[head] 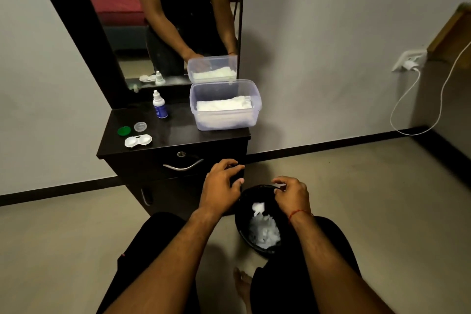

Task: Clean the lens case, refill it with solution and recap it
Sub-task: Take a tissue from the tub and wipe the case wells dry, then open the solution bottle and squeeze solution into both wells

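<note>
Under the right hand [290, 194], a black bin [242, 227] is holding crumpled tissue [263, 232]; those curled fingers [279, 181] are hovering at its rim, grip unclear. The left hand [221, 181] is hanging spread, empty. Beyond both, the uncapped lens case [138, 141] is lying near a tissue-filled tub [219, 90].

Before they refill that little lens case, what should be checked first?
1. Lens case uncapped on the dresser: ok.
2. Green cap and clear cap lying beside it: ok.
3. Solution bottle upright on the dresser: ok.
4. Used tissue in the bin: ok.
5. Left hand empty: ok. Right hand empty: cannot tell, its fingers curl at the bin's rim.
6. Case wells clean and dry: cannot tell, too small.
</note>
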